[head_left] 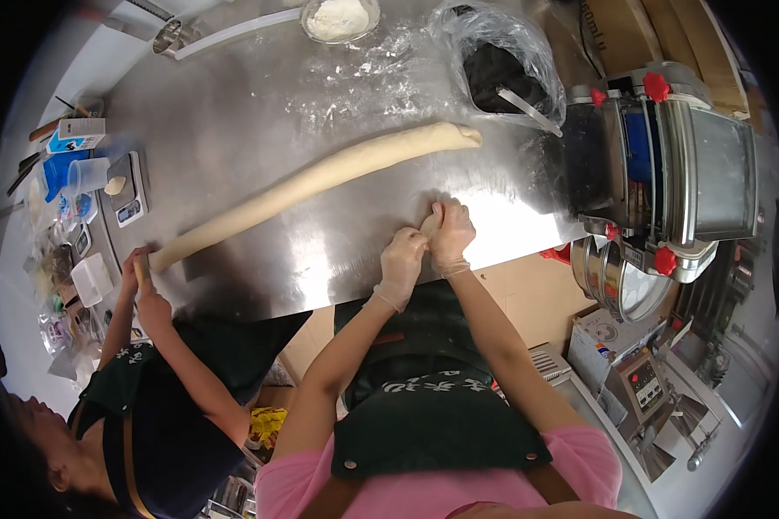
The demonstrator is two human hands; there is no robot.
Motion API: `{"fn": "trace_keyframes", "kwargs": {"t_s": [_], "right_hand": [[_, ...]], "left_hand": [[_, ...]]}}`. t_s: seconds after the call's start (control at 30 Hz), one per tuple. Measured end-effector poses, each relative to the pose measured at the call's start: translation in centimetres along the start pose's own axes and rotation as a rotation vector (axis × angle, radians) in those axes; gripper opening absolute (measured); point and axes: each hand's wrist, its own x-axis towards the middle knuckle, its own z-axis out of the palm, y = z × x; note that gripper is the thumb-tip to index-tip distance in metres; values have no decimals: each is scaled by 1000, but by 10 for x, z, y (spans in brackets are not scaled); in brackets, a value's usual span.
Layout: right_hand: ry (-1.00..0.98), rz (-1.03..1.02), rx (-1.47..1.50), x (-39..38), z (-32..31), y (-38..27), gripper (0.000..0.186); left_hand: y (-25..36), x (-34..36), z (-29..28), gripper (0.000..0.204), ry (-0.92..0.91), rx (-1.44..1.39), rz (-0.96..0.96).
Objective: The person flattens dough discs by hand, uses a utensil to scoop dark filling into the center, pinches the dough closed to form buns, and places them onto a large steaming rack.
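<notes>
Thin, see-through gloves (pixel 397 278) cover the left hand (pixel 403 264) and the right hand (pixel 453 233), each ending in a loose, crinkled cuff (pixel 393 297); the forearms (pixel 337 352) behind the hands are bare. Farther back from the hands, pink short sleeves (pixel 584 458) show beside a dark green apron (pixel 441 437) that bears white lettering (pixel 434 385) across its front and, nearest the left hand, a small reddish-brown patch (pixel 389 338). At the apron's upper corners, farthest from the hands, sit round metal studs (pixel 350 464), with brown straps (pixel 333 495) running on behind them.

White characters (pixel 434 383) on the dark green apron (pixel 424 445), dark printing (pixel 591 24) on the brown cardboard box (pixel 619 39)
</notes>
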Motion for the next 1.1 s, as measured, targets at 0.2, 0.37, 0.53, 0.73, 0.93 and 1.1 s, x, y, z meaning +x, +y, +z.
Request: {"fn": "trace_keyframes", "kwargs": {"t_s": [0.2,0.37,0.53,0.73,0.93,1.1], "right_hand": [[-157,181,91,-2,-3,14,13],[-107,72,11,-15,-10,8,14],[-119,47,158,0,-19,10,15],[-441,707,349,3,-39,13,23],[-113,16,99,-19,-24,3,27],[-270,77,230,-16,-27,15,14]], "left_hand": [[8,26,1,28,-133,16,-120],[-14,-17,-3,20,-162,167,339],[8,18,-14,23,-242,113,203],[9,47,-11,25,-625,111,190],[-26,8,-25,29,-364,319,664],[-10,5,-22,30,-360,219,468]]}}
